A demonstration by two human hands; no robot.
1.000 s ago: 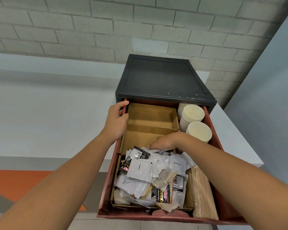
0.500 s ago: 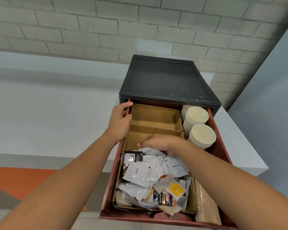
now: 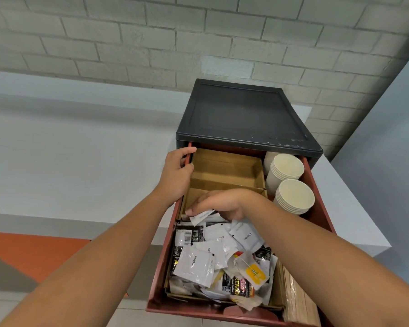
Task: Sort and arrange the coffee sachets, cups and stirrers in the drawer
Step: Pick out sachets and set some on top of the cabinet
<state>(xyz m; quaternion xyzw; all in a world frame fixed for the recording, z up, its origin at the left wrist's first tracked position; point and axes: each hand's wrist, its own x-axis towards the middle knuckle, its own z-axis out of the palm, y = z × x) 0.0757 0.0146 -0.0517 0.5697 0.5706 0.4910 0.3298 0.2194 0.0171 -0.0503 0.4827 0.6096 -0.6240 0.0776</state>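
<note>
Our right hand [image 3: 222, 204] pinches a white sachet [image 3: 202, 215] at mid-frame — its long side running left-right, the empty cardboard compartments [image 3: 224, 168] just above it — while our left hand [image 3: 175, 175] grips the left wall of the drawer [image 3: 162, 279].

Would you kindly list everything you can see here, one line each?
counter: one, white, right side
cabinet: one, black, on the counter
drawer: one, red, pulled out of cabinet
cardboard divider: one, brown, drawer's back left
cup stacks: two, cream, drawer's back right
sachets: many, white and black, heaped at drawer's front
tea bag: one, yellow tag, on the heap
stirrers: one bundle, pale wood, drawer's front right
left hand: one, grips drawer's left wall
right hand: one, pinches a white sachet above the heap
</note>
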